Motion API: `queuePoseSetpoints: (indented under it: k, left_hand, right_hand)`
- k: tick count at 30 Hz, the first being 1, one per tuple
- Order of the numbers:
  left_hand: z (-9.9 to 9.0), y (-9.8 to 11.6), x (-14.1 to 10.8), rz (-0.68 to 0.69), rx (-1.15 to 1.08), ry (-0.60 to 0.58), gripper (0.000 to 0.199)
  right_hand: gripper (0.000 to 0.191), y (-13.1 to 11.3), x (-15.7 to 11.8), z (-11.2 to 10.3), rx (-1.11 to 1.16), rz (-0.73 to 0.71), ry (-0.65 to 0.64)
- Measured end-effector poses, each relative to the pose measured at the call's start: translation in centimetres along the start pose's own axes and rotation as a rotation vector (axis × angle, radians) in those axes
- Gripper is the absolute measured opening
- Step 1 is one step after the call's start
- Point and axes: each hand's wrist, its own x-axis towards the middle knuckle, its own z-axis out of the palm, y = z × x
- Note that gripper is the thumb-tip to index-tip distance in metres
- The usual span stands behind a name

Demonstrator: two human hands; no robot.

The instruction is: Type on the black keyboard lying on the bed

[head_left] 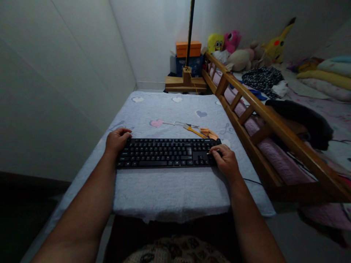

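A black keyboard lies flat on the cloth-covered table, its long side facing me. My left hand is closed at its upper left corner, with the thumb against the edge and the fingers curled beyond it. Over the number keys at the right end, my right hand is pinched on a thin, pale-tipped stick, whose tip points left at the keys. The rest of the stick is hidden by the fingers. Behind the keyboard lie a yellow-handled brush, a thin wire tool and a folded orange cloth.
A pale cloth with hearts covers the table. Along the right runs a wooden bed rail, with bedding and plush toys beyond. A wooden stand with a dark pole and an orange box are at the back. A cable trails right.
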Motion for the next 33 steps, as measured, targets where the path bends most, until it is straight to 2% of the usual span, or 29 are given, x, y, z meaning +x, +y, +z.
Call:
queuePoseSetpoints:
  k: [33]
  left_hand:
    - [0.12,-0.47,0.23,0.021,-0.022,-0.012,0.029]
  right_hand:
    - [0.016,-0.43,-0.01,-0.11,0.006,0.031,0.016]
